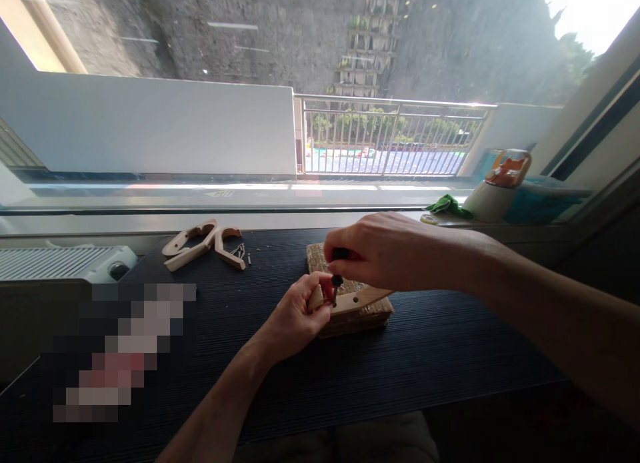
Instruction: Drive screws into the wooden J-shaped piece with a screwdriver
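My right hand (385,249) is closed around a red-and-black screwdriver (337,281), held upright with its tip down on a flat wooden piece (360,299). That piece lies on a square cardboard block (350,319) on the dark table (400,363). My left hand (295,313) pinches the left end of the wooden piece beside the screwdriver tip. The screw under the tip is too small to see.
Several curved wooden parts (200,244) and a few small screws (240,253) lie at the table's back left. A white cup (495,189) and a green cloth (450,206) sit on the window ledge at right. A blurred patch covers the table's near left.
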A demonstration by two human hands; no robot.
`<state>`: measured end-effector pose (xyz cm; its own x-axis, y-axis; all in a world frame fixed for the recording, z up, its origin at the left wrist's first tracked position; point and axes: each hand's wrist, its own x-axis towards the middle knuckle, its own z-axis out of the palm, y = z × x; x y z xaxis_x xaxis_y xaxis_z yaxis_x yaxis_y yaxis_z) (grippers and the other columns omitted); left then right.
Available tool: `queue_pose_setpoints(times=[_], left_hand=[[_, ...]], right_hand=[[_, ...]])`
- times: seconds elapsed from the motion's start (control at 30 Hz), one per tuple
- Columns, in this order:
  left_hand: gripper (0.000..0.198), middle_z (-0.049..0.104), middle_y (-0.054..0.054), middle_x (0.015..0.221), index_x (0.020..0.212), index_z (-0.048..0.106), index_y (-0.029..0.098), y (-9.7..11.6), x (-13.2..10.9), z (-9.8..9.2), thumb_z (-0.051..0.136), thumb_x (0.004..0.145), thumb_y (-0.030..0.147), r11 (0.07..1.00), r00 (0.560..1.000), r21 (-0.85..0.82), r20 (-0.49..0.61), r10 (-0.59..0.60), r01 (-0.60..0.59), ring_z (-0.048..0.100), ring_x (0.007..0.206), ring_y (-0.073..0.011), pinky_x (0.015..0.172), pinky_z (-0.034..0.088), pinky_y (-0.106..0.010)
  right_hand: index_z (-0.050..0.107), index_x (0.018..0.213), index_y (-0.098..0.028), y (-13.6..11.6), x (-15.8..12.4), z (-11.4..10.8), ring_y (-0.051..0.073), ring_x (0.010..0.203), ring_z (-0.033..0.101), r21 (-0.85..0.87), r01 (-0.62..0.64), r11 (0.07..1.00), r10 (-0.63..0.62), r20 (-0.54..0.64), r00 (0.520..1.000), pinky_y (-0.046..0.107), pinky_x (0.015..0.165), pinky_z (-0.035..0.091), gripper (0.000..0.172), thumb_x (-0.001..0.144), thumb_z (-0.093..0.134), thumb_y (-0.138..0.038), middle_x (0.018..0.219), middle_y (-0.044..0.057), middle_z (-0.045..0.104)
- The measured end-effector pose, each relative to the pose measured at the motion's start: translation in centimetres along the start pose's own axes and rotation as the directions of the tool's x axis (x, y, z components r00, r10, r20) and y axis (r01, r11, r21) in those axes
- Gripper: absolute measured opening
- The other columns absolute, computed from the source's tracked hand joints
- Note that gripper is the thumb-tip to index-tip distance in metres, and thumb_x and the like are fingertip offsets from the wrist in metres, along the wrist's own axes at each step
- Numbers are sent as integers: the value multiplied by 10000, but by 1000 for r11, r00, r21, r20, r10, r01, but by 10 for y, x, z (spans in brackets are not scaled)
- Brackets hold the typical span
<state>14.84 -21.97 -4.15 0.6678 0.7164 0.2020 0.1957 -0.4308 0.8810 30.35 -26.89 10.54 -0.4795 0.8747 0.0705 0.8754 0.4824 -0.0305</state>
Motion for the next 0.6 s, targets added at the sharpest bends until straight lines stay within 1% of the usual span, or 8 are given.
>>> queue_pose_setpoints(times=[0.1, 0.23, 0.37, 0.43, 0.6], left_hand=[[162, 543, 37, 763, 893, 521, 195, -1, 0, 0, 513, 739, 145, 1000, 1000, -5, -4, 2, -2, 477, 672, -82, 649, 405, -188], [146, 535, 40, 761, 875, 513, 197, -1, 0, 0, 515, 739, 144, 1000, 1000, 19, 0, 8, -8, 478, 679, -82, 661, 408, -193], [202, 550, 30, 795, 928, 517, 203, -1, 0, 0, 512, 737, 139, 1000, 1000, 26, -3, 5, -5, 494, 703, -90, 682, 416, -204], [217, 557, 26, 808, 946, 519, 203, -1, 0, 0, 511, 738, 140, 1000, 1000, 18, -2, 4, -4, 500, 710, -93, 685, 420, -205], [214, 558, 31, 787, 951, 517, 200, 0, 1, 1, 512, 744, 147, 1000, 1000, -12, 1, 7, -7, 491, 675, -82, 654, 416, -189]], right_hand=[[617, 783, -216, 0, -1, -4, 75, 496, 368, -3, 24, 1000, -24, 17, 1000, 239, 525, 220, 196, 833, 453, -313, 596, -29, 567], [620, 789, -213, 0, -1, -1, 74, 497, 365, 14, 35, 999, -35, -9, 999, 241, 519, 219, 199, 842, 444, -288, 600, -29, 565], [617, 825, -205, 1, 2, 7, 79, 498, 363, -15, -21, 1000, 20, -56, 998, 238, 518, 220, 192, 841, 458, -313, 577, -26, 545], [615, 843, -201, 2, 3, 7, 85, 503, 372, -34, -51, 998, 48, -74, 996, 240, 518, 218, 203, 840, 460, -332, 573, -22, 543], [636, 834, -224, 2, 0, -2, 82, 502, 374, -44, -16, 999, 15, -20, 1000, 239, 535, 219, 209, 830, 462, -340, 580, -27, 555]])
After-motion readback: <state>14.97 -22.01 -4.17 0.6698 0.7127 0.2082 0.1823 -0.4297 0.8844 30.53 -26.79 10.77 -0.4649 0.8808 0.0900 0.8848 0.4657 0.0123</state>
